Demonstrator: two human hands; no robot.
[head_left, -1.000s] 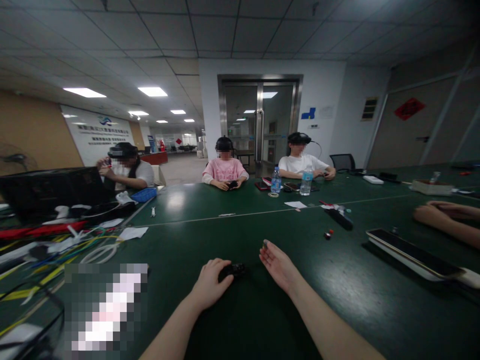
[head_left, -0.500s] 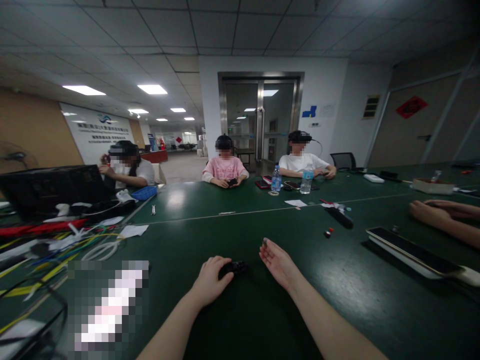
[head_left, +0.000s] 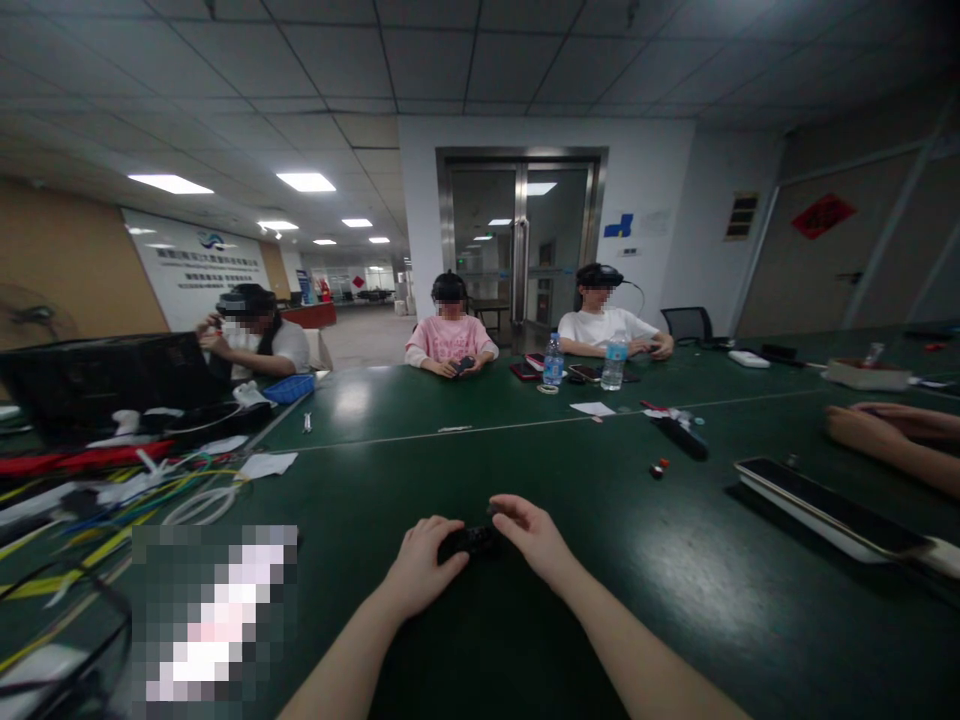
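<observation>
On the green table, a small black object lies low in front of me; its exact kind is too dark to make out. My left hand grips its left end between thumb and fingers. Close to its right end is my right hand, thumb and fingertips pinched around a tiny dark piece. That piece sits just above the black object's far right edge, and I cannot tell whether the two touch.
Cables and a pixelated bright item lie left. To the right are a phone on a white box, a small red-and-black item and a person's hands. Water bottles stand farther off, before seated people.
My right hand has moved left and turned palm-down, bringing the tiny piece from beside the black object to its right end. My left hand keeps its grip.
</observation>
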